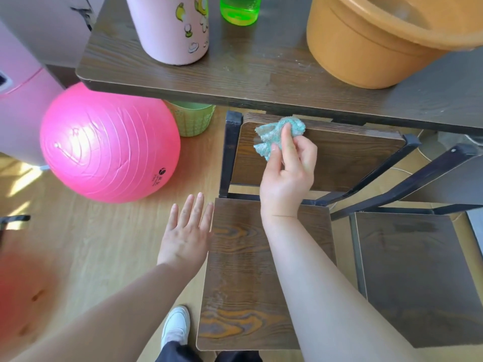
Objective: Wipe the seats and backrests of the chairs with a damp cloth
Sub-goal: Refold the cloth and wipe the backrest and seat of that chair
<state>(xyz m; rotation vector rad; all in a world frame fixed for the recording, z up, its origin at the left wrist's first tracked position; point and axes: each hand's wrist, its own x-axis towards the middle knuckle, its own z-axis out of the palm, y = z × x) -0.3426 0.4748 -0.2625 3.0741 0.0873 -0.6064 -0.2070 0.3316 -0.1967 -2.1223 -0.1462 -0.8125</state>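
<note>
A dark wood chair stands in front of me, its seat (243,278) below and its backrest (347,158) tucked under the table edge. My right hand (288,176) pinches a crumpled teal cloth (274,133) and holds it against the upper left part of the backrest. My left hand (187,231) hovers with straight, spread fingers just left of the seat's far left corner, holding nothing. A second chair's seat (418,270) stands to the right, its black frame (407,178) beside the first backrest.
A dark wood table (248,74) carries a pink flask (170,30), a green bottle (240,9) and an orange basin (379,40). A pink exercise ball (104,145) and a green basket (193,118) sit on the wooden floor at left. My white shoe (176,325) is below.
</note>
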